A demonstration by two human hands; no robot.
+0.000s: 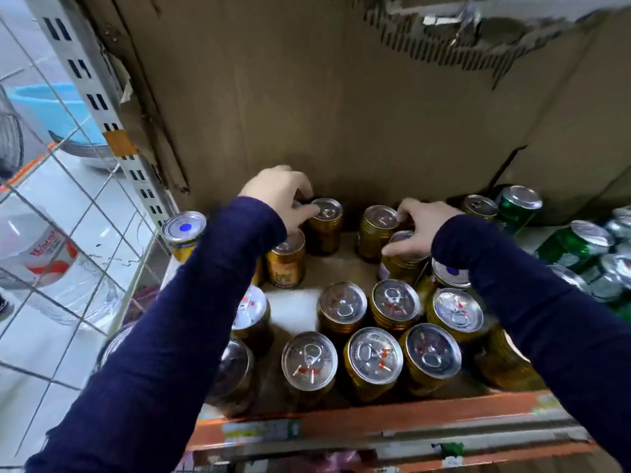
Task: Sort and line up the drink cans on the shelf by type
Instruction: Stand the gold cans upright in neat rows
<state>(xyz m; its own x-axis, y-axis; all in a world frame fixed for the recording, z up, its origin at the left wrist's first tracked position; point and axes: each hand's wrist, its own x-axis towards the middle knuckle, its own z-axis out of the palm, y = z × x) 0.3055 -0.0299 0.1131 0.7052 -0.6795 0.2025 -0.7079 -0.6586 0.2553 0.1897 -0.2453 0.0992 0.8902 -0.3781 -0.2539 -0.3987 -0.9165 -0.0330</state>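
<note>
Several gold drink cans stand upright on the shelf (358, 264). My left hand (280, 196) reaches to the back left, its fingers curled over the rim of a gold can (326, 227); another gold can (286, 259) stands just below the wrist. My right hand (418, 227) sits over two cans at the back middle, fingertips on the top of one gold can (375, 230) and palm over a second can (401, 261). A can with a blue dot on its lid (184, 233) stands at the far left. Green cans (573, 244) crowd the right side.
A torn cardboard sheet (341, 114) forms the back wall. The shelf's orange front rail (375, 425) runs below the front row of gold cans (372, 360). A slotted metal upright (102, 107) and wire grid (68, 206) close the left side.
</note>
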